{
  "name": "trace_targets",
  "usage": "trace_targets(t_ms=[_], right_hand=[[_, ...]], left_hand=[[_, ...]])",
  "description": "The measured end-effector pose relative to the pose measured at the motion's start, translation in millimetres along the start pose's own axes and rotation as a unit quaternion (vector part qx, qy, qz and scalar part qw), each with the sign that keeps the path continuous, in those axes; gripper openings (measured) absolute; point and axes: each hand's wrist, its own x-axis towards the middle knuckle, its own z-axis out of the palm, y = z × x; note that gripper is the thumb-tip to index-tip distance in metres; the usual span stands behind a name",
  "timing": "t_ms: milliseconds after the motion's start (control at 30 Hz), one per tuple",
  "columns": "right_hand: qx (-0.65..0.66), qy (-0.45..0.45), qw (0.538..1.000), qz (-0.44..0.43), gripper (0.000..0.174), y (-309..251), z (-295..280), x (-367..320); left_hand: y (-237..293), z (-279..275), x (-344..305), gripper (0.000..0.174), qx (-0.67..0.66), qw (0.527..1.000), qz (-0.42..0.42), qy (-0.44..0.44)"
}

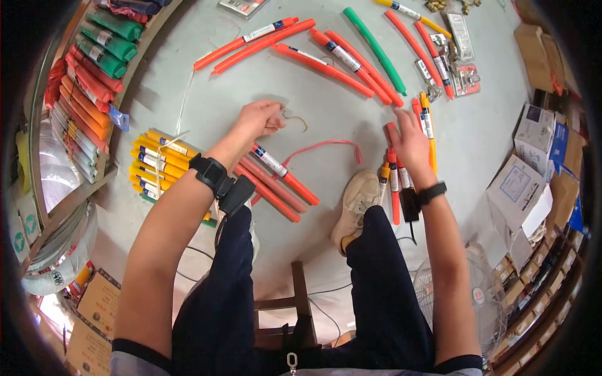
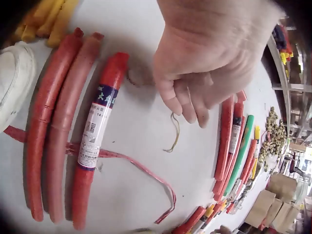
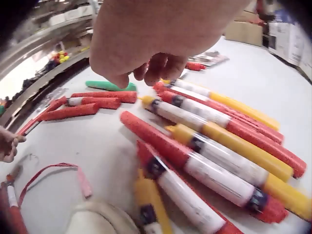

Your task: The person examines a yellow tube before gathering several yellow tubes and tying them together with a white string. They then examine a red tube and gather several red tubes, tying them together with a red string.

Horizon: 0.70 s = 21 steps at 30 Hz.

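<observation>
My left hand (image 1: 258, 120) is above the grey floor with its fingers bent inward. A thin tan string (image 2: 174, 134) dangles from its fingertips, which pinch it. Beneath that wrist lie three slim red plastic rolls (image 2: 90, 141), one with a white label, across a flat red strap (image 2: 146, 170). My right hand (image 1: 411, 144) reaches over a group of red and yellow rolls (image 3: 219, 168) laid side by side. In the right wrist view its fingers (image 3: 158, 66) hang loosely bent over the far ends of these rolls, with nothing visible in their hold.
A bundle of yellow rolls (image 1: 150, 166), tied with white string, lies at left. More red rolls (image 1: 307, 59) and a green roll (image 1: 375, 51) fan out ahead. My shoe (image 1: 359, 203) stands between the groups. Shelving with stacked rolls (image 1: 103, 47) borders the left, boxes (image 1: 517, 188) the right.
</observation>
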Motion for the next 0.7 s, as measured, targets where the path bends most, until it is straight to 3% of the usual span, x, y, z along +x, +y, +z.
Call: trace_targets(t_ms=[200, 267, 400, 533, 600, 700], right_hand=[[-0.054, -0.101, 0.992, -0.053, 0.038, -33, 47, 46], [-0.107, -0.098, 0.989, -0.015, 0.036, -42, 56, 50], [-0.091, 0.006, 0.994, -0.059, 0.031, -44, 60, 63], [-0.156, -0.118, 0.98, 0.022, 0.021, -43, 70, 70], [-0.157, -0.139, 0.977, 0.022, 0.017, -51, 74, 66], [-0.071, -0.17, 0.983, 0.013, 0.02, -60, 76, 49]], left_hand=[[-2, -4, -2, 0.029, -0.017, 1.0, 0.012, -0.009], [3, -3, -10, 0.03, -0.02, 0.999, 0.025, -0.019], [1, -8, -10, 0.033, -0.022, 0.999, 0.017, -0.039], [0, -11, -11, 0.035, -0.054, 0.996, 0.031, -0.062], [-2, -13, -11, 0.04, -0.048, 0.997, 0.03, -0.051], [1, -10, -12, 0.038, -0.055, 0.997, 0.035, -0.041]])
